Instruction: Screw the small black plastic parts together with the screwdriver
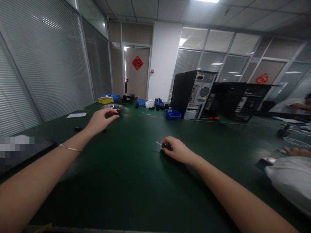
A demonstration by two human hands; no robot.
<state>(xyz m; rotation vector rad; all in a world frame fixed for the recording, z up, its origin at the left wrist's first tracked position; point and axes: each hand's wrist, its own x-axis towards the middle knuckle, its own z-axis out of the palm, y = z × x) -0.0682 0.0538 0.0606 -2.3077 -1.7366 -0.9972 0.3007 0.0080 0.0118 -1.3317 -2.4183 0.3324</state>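
Note:
My right hand (176, 149) is closed around the dark handle of a small screwdriver (158, 143), low over the green table (116, 181). Its thin metal shaft points left and away from me. Farther off on the left, my left hand (102, 120) hovers above the table with fingers and thumb apart and nothing visible between them. Just behind it stands a shiny metal bowl (118, 107), partly covered by the hand; its contents cannot be made out. A small dark object (78, 129) lies left of my left forearm.
A black computer tower (185, 92) stands at the back right beside a blue bin (173, 114). Another open case (243, 100) is farther right. A yellow tray (105, 100) and white paper (76, 115) are at left. Another person's sleeve (291, 176) rests at the right edge.

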